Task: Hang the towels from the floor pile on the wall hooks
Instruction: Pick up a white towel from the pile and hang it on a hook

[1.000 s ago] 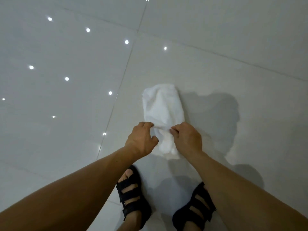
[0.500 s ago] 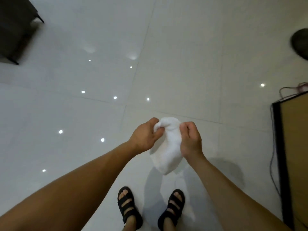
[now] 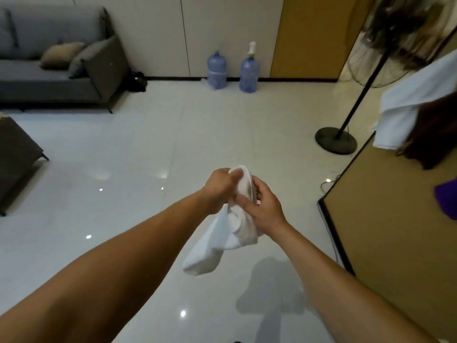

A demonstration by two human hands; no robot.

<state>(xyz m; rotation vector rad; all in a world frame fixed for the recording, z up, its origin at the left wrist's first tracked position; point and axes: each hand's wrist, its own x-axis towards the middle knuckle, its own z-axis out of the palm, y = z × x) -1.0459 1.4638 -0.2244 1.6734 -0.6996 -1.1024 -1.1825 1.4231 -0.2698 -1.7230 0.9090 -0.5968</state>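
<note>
Glossy pale tiled floor point(image 3: 148, 149): fills the scene, with ceiling lights mirrored in it.
Grey fabric sofa point(image 3: 49, 78): upper left against the wall, carrying a tan cushion point(image 3: 60, 55) and a grey one.
Tan panel with black edging point(image 3: 395, 231): along the right side.
Black pedestal fan point(image 3: 346, 125): round base on the floor near the panel's far end.
White hanging towel point(image 3: 418, 100): draped high on the right, beside dark cloth.
Two blue plastic water jugs point(image 3: 217, 70): standing side by side against the far wall.
White terry towel point(image 3: 222, 241): held in the air at centre, clear of the floor, its lower end drooping.
Left hand point(image 3: 220, 189): fingers closed around the towel's upper fold.
Right hand point(image 3: 264, 206): fingers pinching the same fold, thumb across the cloth, touching the left hand's grip.
</note>
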